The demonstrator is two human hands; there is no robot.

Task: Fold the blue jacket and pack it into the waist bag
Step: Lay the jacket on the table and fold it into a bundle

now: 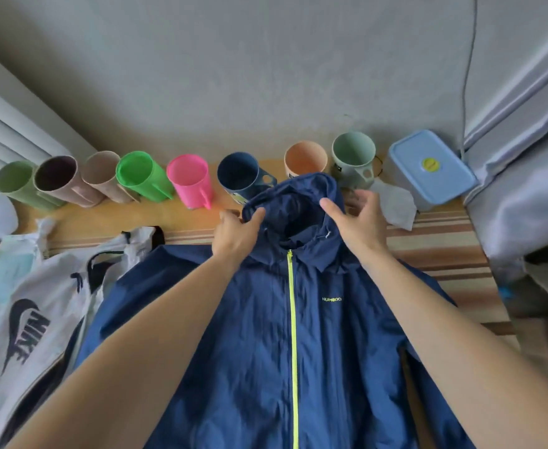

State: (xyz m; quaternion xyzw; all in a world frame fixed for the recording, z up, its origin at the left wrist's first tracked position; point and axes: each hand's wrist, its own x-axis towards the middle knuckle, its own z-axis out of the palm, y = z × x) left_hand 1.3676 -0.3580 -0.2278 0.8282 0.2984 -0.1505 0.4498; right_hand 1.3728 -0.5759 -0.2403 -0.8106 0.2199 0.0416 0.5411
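Blue nylon is covering most of the tabletop (198, 233): the jacket (259, 335) is lying face up, zipped, sleeves spread, with a white sports bag (36, 306) just beside it on the left. The left hand (237, 233) is pinching the hood (293, 202) edge between thumb and fingers (256, 219). The right hand (358, 222) is resting on the hood's other side, fingers loosely open, not clearly gripping. This looks like the first fold, barely begun. Next, the hood probably needs bringing down flat onto the chest, clear of the cups (190, 183) behind it.
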